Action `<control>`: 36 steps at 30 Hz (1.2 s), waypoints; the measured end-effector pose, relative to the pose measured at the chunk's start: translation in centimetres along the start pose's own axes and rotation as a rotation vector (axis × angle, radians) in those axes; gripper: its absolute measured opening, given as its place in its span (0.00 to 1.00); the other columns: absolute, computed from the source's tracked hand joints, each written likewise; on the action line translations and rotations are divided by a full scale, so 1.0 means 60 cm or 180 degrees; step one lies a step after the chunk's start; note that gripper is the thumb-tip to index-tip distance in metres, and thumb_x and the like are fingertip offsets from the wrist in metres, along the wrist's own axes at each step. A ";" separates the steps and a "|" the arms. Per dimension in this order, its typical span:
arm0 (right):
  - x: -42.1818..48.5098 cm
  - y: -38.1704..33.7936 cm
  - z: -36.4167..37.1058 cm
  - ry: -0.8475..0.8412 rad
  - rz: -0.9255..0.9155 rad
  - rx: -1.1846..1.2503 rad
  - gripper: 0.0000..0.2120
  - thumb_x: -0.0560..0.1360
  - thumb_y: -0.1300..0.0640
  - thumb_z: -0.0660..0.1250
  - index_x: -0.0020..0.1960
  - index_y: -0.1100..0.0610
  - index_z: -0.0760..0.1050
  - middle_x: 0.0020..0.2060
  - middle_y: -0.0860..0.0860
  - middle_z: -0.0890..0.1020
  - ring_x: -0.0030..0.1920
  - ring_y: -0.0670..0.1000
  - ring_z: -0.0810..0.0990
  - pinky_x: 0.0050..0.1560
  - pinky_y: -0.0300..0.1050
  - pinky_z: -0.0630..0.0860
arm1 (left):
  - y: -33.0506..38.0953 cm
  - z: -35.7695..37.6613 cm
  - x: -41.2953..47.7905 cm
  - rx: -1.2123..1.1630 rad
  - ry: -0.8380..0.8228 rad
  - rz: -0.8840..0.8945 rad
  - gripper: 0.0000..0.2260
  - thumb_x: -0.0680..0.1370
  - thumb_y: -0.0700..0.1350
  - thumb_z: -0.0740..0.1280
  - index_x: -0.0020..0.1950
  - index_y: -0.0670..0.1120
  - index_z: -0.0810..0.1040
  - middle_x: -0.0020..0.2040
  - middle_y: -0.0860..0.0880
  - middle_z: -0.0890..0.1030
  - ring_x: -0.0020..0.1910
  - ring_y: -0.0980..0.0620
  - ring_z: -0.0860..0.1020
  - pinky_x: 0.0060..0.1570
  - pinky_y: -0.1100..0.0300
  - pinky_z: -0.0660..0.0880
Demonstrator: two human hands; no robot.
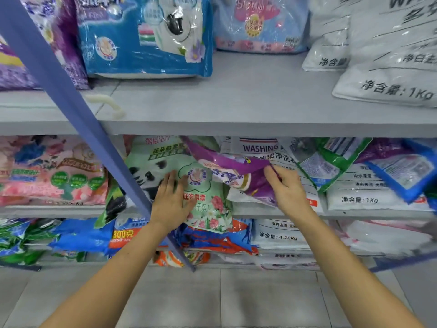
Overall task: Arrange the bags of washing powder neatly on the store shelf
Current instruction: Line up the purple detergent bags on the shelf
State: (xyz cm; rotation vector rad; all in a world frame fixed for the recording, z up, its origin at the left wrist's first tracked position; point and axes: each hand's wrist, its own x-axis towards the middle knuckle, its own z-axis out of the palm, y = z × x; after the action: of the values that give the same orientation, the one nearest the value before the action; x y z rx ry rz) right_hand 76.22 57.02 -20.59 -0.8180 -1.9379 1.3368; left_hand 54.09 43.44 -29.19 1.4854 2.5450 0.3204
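Head view: two bare arms reach to the middle shelf [260, 213] of a store rack.
Green panda bag [179, 176]: leans tilted on the middle shelf, directly under the left fingers, its lower end hanging over the shelf edge.
Left hand [171, 202]: laid flat on the green panda bag, fingers [169, 179] spread and nearly straight, pressing rather than gripping.
Purple bag [238, 171]: just left of the right fingers, crumpled and tilted, lying over the green panda bag's upper right part and over a white bag [264, 150] behind.
Right hand [287, 190]: fingers [272, 172] pinched closed on the purple bag's right edge.
Blue upright [78, 114]: slants down just left of the left fingers, passing in front of the left wrist.
Beyond the right fingers: white, green and blue bags lie jumbled.
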 end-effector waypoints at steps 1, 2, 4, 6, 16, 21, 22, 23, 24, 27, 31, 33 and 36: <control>-0.004 -0.009 -0.006 0.0021 0.0126 0.0287 0.13 0.79 0.61 0.57 0.40 0.58 0.77 0.27 0.41 0.80 0.30 0.39 0.77 0.35 0.31 0.73 | 0.008 -0.008 -0.006 -0.0191 -0.0023 -0.0030 0.46 0.65 0.71 0.47 0.76 0.45 0.55 0.77 0.40 0.53 0.76 0.41 0.50 0.73 0.47 0.49; -0.009 -0.018 -0.013 -0.0025 0.0220 0.0552 0.13 0.79 0.58 0.57 0.42 0.62 0.77 0.27 0.42 0.81 0.30 0.39 0.78 0.35 0.30 0.73 | 0.017 -0.018 -0.015 -0.0498 -0.0077 -0.0035 0.49 0.62 0.73 0.50 0.77 0.47 0.53 0.77 0.42 0.52 0.76 0.43 0.50 0.73 0.47 0.48; -0.017 -0.027 -0.024 -0.0203 0.0363 0.0904 0.21 0.74 0.46 0.63 0.45 0.65 0.77 0.29 0.46 0.82 0.32 0.43 0.80 0.39 0.34 0.77 | 0.046 -0.056 -0.041 -0.1669 -0.0423 -0.0192 0.54 0.58 0.75 0.60 0.77 0.52 0.50 0.77 0.49 0.53 0.76 0.48 0.52 0.73 0.50 0.54; -0.024 -0.030 -0.027 -0.0336 0.0526 0.1008 0.34 0.62 0.33 0.70 0.45 0.66 0.78 0.34 0.51 0.84 0.36 0.49 0.82 0.43 0.41 0.79 | 0.071 -0.095 -0.064 -0.2814 -0.0685 -0.0289 0.50 0.63 0.69 0.68 0.76 0.52 0.49 0.76 0.52 0.56 0.74 0.52 0.58 0.64 0.63 0.63; -0.052 -0.094 -0.011 -0.0539 0.1056 0.2096 0.16 0.69 0.50 0.62 0.45 0.59 0.82 0.43 0.58 0.85 0.42 0.54 0.84 0.42 0.46 0.82 | 0.123 -0.163 -0.102 -0.4503 -0.0442 -0.0180 0.33 0.61 0.63 0.76 0.56 0.43 0.74 0.54 0.46 0.82 0.52 0.52 0.81 0.51 0.61 0.77; -0.023 -0.176 -0.044 -0.0723 0.0081 0.1878 0.21 0.68 0.40 0.68 0.51 0.55 0.81 0.48 0.54 0.84 0.47 0.52 0.83 0.45 0.44 0.79 | 0.163 -0.227 -0.110 -0.4657 0.0490 -0.0186 0.16 0.64 0.55 0.67 0.47 0.47 0.79 0.39 0.51 0.85 0.39 0.53 0.84 0.37 0.62 0.79; -0.015 -0.199 -0.051 -0.0678 -0.0110 0.1775 0.24 0.64 0.38 0.72 0.51 0.54 0.80 0.47 0.53 0.84 0.46 0.51 0.82 0.45 0.45 0.79 | 0.166 -0.240 -0.112 -0.4657 0.0589 -0.0170 0.16 0.64 0.55 0.67 0.46 0.47 0.79 0.38 0.51 0.85 0.38 0.53 0.84 0.37 0.62 0.80; -0.008 -0.220 -0.056 -0.0565 -0.0229 0.1698 0.25 0.61 0.37 0.74 0.50 0.53 0.80 0.45 0.51 0.84 0.43 0.50 0.82 0.42 0.45 0.79 | 0.167 -0.250 -0.113 -0.4627 0.0664 -0.0173 0.16 0.64 0.55 0.67 0.45 0.46 0.79 0.37 0.51 0.85 0.38 0.53 0.84 0.38 0.61 0.80; -0.001 -0.236 -0.059 -0.0400 -0.0333 0.1580 0.23 0.60 0.38 0.74 0.47 0.53 0.79 0.41 0.49 0.85 0.40 0.48 0.82 0.39 0.44 0.79 | 0.168 -0.260 -0.115 -0.4581 0.0730 -0.0169 0.15 0.63 0.55 0.68 0.44 0.46 0.80 0.37 0.51 0.85 0.38 0.52 0.84 0.38 0.61 0.80; 0.015 -0.274 -0.052 -0.0015 -0.0485 0.1080 0.09 0.69 0.47 0.67 0.40 0.52 0.80 0.34 0.48 0.85 0.35 0.48 0.82 0.37 0.46 0.81 | 0.165 -0.284 -0.118 -0.4463 0.0925 -0.0114 0.14 0.64 0.54 0.69 0.44 0.46 0.80 0.38 0.52 0.85 0.39 0.52 0.84 0.37 0.63 0.79; 0.024 -0.304 -0.040 0.0075 -0.0729 0.0783 0.10 0.76 0.59 0.63 0.40 0.56 0.80 0.33 0.49 0.85 0.33 0.47 0.82 0.38 0.40 0.80 | 0.146 -0.311 -0.124 -0.4217 0.1178 -0.0130 0.03 0.72 0.46 0.69 0.42 0.47 0.80 0.35 0.54 0.84 0.34 0.57 0.83 0.31 0.69 0.76; 0.025 -0.315 -0.027 0.0001 -0.0771 0.0752 0.10 0.77 0.59 0.62 0.41 0.57 0.80 0.33 0.49 0.85 0.33 0.47 0.82 0.37 0.39 0.80 | 0.128 -0.319 -0.131 -0.4068 0.1356 -0.0150 0.04 0.72 0.46 0.70 0.42 0.47 0.80 0.34 0.55 0.84 0.34 0.58 0.83 0.31 0.70 0.75; 0.021 -0.338 0.008 -0.0159 -0.0921 0.0796 0.09 0.76 0.58 0.62 0.41 0.56 0.80 0.34 0.49 0.85 0.34 0.47 0.83 0.36 0.37 0.79 | 0.099 -0.334 -0.149 -0.4043 0.1580 -0.0184 0.04 0.70 0.47 0.69 0.42 0.48 0.79 0.33 0.57 0.84 0.35 0.58 0.83 0.31 0.70 0.75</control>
State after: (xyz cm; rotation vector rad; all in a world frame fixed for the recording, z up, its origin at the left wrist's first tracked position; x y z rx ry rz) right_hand 72.37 51.91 -1.32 -0.3710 -1.7978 1.3931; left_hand 58.20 36.52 -7.95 0.8183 1.8033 1.9839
